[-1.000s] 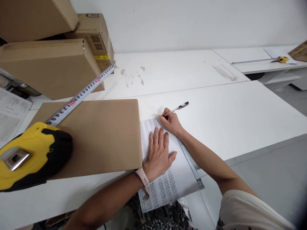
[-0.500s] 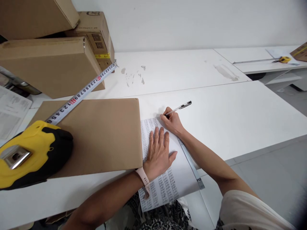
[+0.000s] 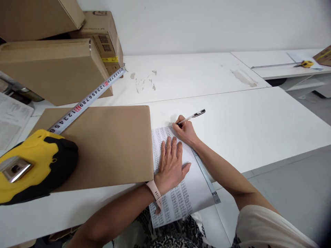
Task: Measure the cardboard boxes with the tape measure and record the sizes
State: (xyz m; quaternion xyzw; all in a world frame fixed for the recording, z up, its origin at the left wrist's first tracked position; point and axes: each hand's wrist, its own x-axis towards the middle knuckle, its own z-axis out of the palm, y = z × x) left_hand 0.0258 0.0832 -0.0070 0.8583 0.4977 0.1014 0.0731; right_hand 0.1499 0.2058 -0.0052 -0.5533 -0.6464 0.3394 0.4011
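Observation:
My left hand (image 3: 170, 165) lies flat, fingers stretched, on a sheet of paper (image 3: 195, 179) covered with columns of handwriting. A pale pink band is round that wrist. At the sheet's top edge, my right hand (image 3: 185, 131) pinches a pen (image 3: 192, 116), its tip hidden by the fingers and its capped-looking dark end pointing up to the right. Another sheet or folder with a bluish edge (image 3: 207, 177) shows under the paper's right side. Left of the paper rests a brown cardboard box (image 3: 113, 148). Over it lies a yellow and black tape measure (image 3: 33, 165) with its blade (image 3: 88, 100) pulled out.
Larger cardboard boxes (image 3: 51, 69) are stacked at the back left. A printed paper (image 3: 12, 117) lies at the left edge. The white table (image 3: 245, 127) runs to the right, where a second tape measure (image 3: 307, 64) lies extended near another box (image 3: 323, 57).
Both hands, the pen and the paper look almost unmoved. The pen's upper end has shifted very slightly left.

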